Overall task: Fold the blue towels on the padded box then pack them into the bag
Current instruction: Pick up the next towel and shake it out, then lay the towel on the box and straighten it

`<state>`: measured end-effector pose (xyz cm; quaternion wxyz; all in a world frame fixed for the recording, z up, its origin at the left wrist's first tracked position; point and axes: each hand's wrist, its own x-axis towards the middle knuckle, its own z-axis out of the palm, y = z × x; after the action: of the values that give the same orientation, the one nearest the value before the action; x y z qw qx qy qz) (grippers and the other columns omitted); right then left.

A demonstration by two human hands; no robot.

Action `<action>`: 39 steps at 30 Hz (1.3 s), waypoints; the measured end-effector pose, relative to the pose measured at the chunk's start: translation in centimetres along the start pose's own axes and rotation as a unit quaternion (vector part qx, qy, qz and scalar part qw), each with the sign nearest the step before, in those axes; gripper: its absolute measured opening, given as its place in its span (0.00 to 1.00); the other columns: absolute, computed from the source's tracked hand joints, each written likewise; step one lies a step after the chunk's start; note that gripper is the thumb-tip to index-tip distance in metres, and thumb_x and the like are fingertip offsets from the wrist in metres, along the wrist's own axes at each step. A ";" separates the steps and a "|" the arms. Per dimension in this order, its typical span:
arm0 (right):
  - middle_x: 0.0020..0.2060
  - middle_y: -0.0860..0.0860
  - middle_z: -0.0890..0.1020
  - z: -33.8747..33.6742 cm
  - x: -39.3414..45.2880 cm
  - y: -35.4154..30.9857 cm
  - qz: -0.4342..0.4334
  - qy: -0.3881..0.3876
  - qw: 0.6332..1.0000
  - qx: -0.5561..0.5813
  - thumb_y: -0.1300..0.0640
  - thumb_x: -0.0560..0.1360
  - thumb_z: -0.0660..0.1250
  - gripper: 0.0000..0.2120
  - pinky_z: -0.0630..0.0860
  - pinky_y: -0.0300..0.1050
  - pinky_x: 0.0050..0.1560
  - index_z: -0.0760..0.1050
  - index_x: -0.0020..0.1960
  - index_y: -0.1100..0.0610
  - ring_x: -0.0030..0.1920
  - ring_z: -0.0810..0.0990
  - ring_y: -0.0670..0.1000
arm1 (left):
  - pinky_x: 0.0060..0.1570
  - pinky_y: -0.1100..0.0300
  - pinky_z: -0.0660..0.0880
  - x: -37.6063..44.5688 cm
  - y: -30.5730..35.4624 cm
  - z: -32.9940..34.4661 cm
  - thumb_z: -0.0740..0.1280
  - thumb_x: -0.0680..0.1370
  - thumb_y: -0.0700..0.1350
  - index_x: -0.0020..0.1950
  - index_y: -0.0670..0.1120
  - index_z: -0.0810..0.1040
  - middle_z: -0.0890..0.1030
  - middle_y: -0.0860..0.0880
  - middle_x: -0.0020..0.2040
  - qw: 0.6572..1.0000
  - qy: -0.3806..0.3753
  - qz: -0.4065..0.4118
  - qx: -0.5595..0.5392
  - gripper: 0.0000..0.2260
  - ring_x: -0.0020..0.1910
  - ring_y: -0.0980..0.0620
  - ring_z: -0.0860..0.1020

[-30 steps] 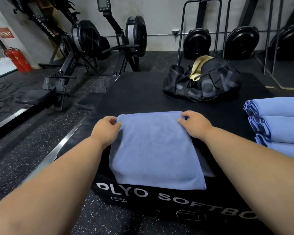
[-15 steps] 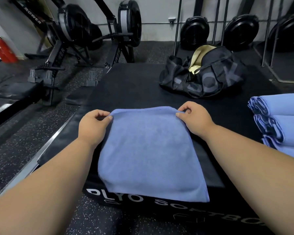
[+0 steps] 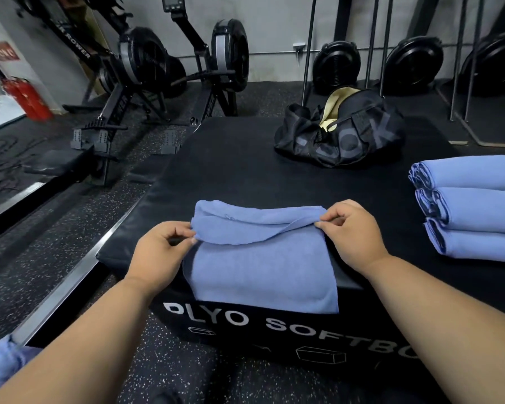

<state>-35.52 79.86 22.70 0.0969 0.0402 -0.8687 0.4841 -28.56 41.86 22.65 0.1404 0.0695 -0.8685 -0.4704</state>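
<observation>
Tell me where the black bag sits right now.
In the head view the black bag sits unzipped on the far right part of the padded box, beyond the folded towels stacked at the right edge.

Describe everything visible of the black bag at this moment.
The black bag is a soft duffel of thin fabric with faint large grey lettering on its side. It sits slumped at the far end of the padded box, its top open, showing a pale yellow lining. Neither hand touches it, and no towels show inside.
</observation>
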 end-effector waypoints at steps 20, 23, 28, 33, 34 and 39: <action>0.49 0.40 0.80 1.2 3.1 0.4 0.037 -0.038 0.998 -0.042 0.45 0.78 0.70 0.05 0.77 0.44 0.49 0.81 0.44 0.43 0.46 0.79 0.42 | 0.63 0.53 0.76 9.1 2.6 2.0 0.68 0.73 0.69 0.60 0.55 0.85 0.85 0.55 0.56 0.972 -0.097 -0.133 0.169 0.24 0.61 0.49 0.79; 0.48 0.40 0.80 1.6 3.8 0.7 0.039 -0.019 0.999 -0.018 0.46 0.79 0.67 0.05 0.79 0.51 0.52 0.78 0.46 0.44 0.46 0.80 0.44 | 0.44 0.59 0.74 9.5 2.2 2.9 0.70 0.81 0.54 0.46 0.51 0.83 0.84 0.55 0.43 0.981 -0.076 -0.077 0.162 0.09 0.47 0.51 0.81; 0.43 0.47 0.82 1.3 4.4 0.2 0.064 0.008 0.995 0.072 0.48 0.81 0.66 0.06 0.81 0.52 0.47 0.77 0.46 0.47 0.37 0.84 0.47 | 0.35 0.57 0.69 8.1 3.0 3.5 0.69 0.82 0.54 0.43 0.46 0.77 0.77 0.53 0.34 0.990 0.055 -0.128 -0.018 0.14 0.32 0.53 0.71; 0.43 0.48 0.81 0.6 4.1 -0.3 0.094 -0.055 0.994 -0.007 0.47 0.84 0.63 0.09 0.79 0.51 0.46 0.75 0.47 0.49 0.35 0.85 0.46 | 0.32 0.57 0.73 6.4 2.3 2.7 0.64 0.83 0.50 0.48 0.46 0.72 0.78 0.45 0.42 0.968 -0.005 -0.228 -0.104 0.09 0.35 0.47 0.83; 0.43 0.48 0.80 0.7 4.0 -0.5 0.107 -0.067 0.992 -0.011 0.46 0.84 0.63 0.09 0.79 0.51 0.45 0.74 0.48 0.49 0.35 0.85 0.47 | 0.32 0.57 0.75 6.0 2.4 2.8 0.63 0.84 0.49 0.49 0.46 0.71 0.79 0.45 0.43 0.964 -0.010 -0.243 -0.108 0.09 0.36 0.46 0.84; 0.51 0.52 0.76 1.6 3.3 -2.7 0.187 -0.108 0.966 0.139 0.51 0.86 0.62 0.08 0.82 0.43 0.37 0.72 0.52 0.56 0.40 0.86 0.51 | 0.37 0.54 0.81 5.0 4.4 3.5 0.57 0.87 0.45 0.49 0.43 0.76 0.82 0.43 0.43 0.956 0.005 -0.253 -0.145 0.11 0.35 0.46 0.82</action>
<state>-38.52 77.16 24.77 -0.0966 -0.0576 -0.7905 0.6020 -34.31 45.83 25.39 0.0291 0.2684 -0.7444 -0.6107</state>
